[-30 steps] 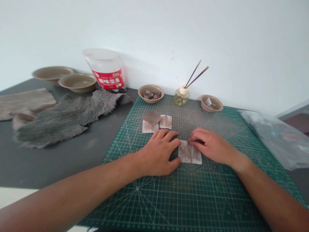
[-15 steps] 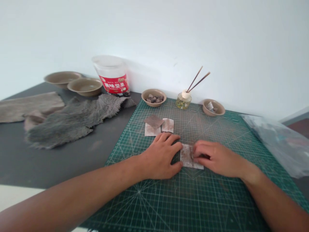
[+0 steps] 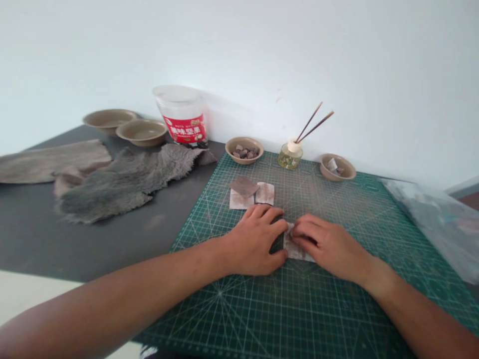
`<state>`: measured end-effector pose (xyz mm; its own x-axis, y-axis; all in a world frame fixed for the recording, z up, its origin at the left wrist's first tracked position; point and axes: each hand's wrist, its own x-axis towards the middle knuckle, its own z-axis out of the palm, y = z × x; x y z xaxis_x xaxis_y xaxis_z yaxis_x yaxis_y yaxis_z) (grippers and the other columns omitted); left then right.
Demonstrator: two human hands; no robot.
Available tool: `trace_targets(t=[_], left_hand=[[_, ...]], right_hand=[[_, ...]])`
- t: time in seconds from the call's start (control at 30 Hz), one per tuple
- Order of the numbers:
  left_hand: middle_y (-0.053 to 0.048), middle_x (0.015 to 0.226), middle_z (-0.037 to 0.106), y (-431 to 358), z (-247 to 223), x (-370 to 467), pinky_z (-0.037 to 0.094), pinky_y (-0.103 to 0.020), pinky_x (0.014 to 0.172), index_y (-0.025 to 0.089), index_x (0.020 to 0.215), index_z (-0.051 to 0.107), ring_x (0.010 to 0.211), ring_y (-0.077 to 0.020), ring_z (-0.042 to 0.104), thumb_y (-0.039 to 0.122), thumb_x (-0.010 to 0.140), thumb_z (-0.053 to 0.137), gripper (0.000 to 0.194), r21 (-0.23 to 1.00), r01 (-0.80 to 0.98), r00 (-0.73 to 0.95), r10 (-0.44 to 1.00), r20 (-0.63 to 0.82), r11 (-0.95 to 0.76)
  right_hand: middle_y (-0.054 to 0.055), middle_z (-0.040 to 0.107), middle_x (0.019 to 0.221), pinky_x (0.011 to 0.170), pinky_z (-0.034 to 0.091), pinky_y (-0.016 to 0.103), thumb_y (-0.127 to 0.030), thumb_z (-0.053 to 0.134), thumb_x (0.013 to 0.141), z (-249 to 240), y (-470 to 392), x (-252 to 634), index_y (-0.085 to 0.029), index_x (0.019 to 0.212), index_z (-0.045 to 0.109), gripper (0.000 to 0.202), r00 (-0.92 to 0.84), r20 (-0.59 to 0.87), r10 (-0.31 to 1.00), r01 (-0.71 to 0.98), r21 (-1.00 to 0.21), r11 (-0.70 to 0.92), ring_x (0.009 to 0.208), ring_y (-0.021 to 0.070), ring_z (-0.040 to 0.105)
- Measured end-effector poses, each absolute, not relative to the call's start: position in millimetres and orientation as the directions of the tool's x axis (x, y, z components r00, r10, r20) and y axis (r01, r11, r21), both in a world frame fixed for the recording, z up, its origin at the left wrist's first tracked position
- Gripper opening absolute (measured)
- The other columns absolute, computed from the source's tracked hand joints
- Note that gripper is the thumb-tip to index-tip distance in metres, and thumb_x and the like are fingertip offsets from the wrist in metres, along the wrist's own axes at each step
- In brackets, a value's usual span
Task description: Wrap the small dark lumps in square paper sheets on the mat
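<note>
A pale square piece [image 3: 293, 252] with brown smudges, perhaps paper or cloth, lies flat on the green cutting mat [image 3: 269, 314]. My left hand [image 3: 258, 244] rests with its fingers spread, thumb and index fingertips on the piece's left edge. Over the piece's middle and right part is my right hand [image 3: 333, 244], its fingers drawn into a pinch against the surface. Whatever is between those fingertips is hidden. Just beyond my left hand lie a brown square [image 3: 244, 186], a pale square [image 3: 238, 201] partly under it, and a smudged pale square [image 3: 265, 192].
Along the wall stand a bowl of small stones [image 3: 244, 151], a reed diffuser [image 3: 290, 154], a small bowl [image 3: 338, 167] with pale scraps and a red-labelled tub [image 3: 181, 117]. Grey cloths [image 3: 123, 179] and two bowls [image 3: 142, 133] are left; a plastic bag [image 3: 434, 214] is right.
My right hand has slid left across the smudged piece, closer to my left hand, covering more of its middle. My left hand keeps its place on the edge. The view has shifted slightly.
</note>
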<state>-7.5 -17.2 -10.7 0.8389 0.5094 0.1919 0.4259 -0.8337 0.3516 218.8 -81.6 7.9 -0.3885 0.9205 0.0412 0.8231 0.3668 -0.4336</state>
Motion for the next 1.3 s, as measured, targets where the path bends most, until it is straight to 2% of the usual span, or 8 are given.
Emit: trace_targets(t=[0.2,0.4,0.57,0.7,0.87,1.07,1.17,1.3], left_hand=[[-0.009,0.139,0.051,-17.5,-10.6,-8.1,0.034,-0.053,0.11,0.022,0.115,0.061,0.129,-0.0338,0.042,0.041,0.083,0.064,0.037,0.35,0.418,0.844,0.501,0.192,-0.838],[-0.01,0.14,0.05,-17.2,-10.4,-8.3,0.032,-0.054,0.111,0.022,0.116,0.061,0.13,-0.0342,0.042,0.043,0.083,0.064,0.039,0.355,0.425,0.84,0.509,0.186,-0.832],[-0.01,0.14,0.05,-16.6,-9.5,-8.1,0.034,-0.054,0.111,0.022,0.116,0.061,0.13,-0.0341,0.042,0.042,0.084,0.063,0.037,0.359,0.41,0.851,0.494,0.18,-0.838],[-0.01,0.141,0.049,-16.3,-10.1,-7.5,0.033,-0.055,0.11,0.023,0.116,0.061,0.13,-0.0348,0.042,0.042,0.083,0.065,0.039,0.359,0.425,0.842,0.509,0.179,-0.831],[-0.009,0.139,0.051,-16.5,-10.6,-7.5,0.034,-0.054,0.11,0.023,0.115,0.061,0.129,-0.0337,0.042,0.04,0.083,0.064,0.036,0.362,0.408,0.847,0.495,0.192,-0.838],[-0.01,0.141,0.049,-16.7,-10.5,-7.3,0.034,-0.055,0.11,0.023,0.117,0.061,0.13,-0.0346,0.042,0.042,0.082,0.065,0.04,0.355,0.429,0.839,0.511,0.184,-0.831],[-0.009,0.139,0.05,-16.8,-10.2,-7.2,0.034,-0.054,0.11,0.023,0.115,0.061,0.129,-0.034,0.042,0.041,0.083,0.064,0.037,0.355,0.418,0.846,0.5,0.183,-0.836],[-0.009,0.14,0.05,-16.6,-10.4,-7.2,0.033,-0.054,0.111,0.023,0.115,0.061,0.13,-0.0341,0.042,0.041,0.083,0.064,0.037,0.359,0.415,0.845,0.501,0.188,-0.836]], right_hand=[[0.001,0.066,0.096,0.076,0.049,0.029,-0.023,0.057,0.095,11.8,-82.3,225.7,-0.024,0.093,0.066,0.009,-0.507,-0.092,0.857,0.788,-0.452,0.418,0.084,0.0161,0.064],[0.004,0.066,0.103,0.084,0.049,0.034,-0.022,0.053,0.097,11.2,-78.9,229.7,-0.023,0.099,0.065,0.012,-0.374,0.029,0.927,0.863,-0.355,0.359,0.091,0.0193,0.064],[0.001,0.068,0.096,0.078,0.049,0.03,-0.023,0.055,0.097,10.2,-80.9,223.6,-0.024,0.093,0.068,0.014,-0.543,-0.042,0.839,0.771,-0.419,0.479,0.085,0.0171,0.065],[0.004,0.068,0.101,0.084,0.049,0.034,-0.023,0.052,0.098,10.8,-79.1,223.8,-0.022,0.098,0.067,0.015,-0.372,0.057,0.927,0.854,-0.371,0.365,0.091,0.0193,0.064],[0.001,0.067,0.092,0.076,0.049,0.029,-0.021,0.055,0.095,14.7,-82.3,224.4,-0.024,0.089,0.066,0.013,-0.533,-0.072,0.843,0.761,-0.476,0.441,0.084,0.0165,0.063],[0.003,0.065,0.098,0.083,0.049,0.034,-0.021,0.055,0.096,12.9,-77.5,223.3,-0.022,0.095,0.064,0.01,-0.332,0.032,0.943,0.869,-0.379,0.318,0.089,0.0189,0.063],[0.001,0.065,0.095,0.078,0.049,0.03,-0.019,0.055,0.096,13.7,-80.5,220.2,-0.023,0.092,0.065,0.011,-0.473,-0.07,0.878,0.814,-0.415,0.406,0.086,0.017,0.063],[0.004,0.066,0.098,0.082,0.049,0.034,-0.023,0.051,0.098,11.3,-78.9,216.5,-0.022,0.097,0.066,0.014,-0.45,0.051,0.892,0.824,-0.363,0.436,0.09,0.0191,0.063]])
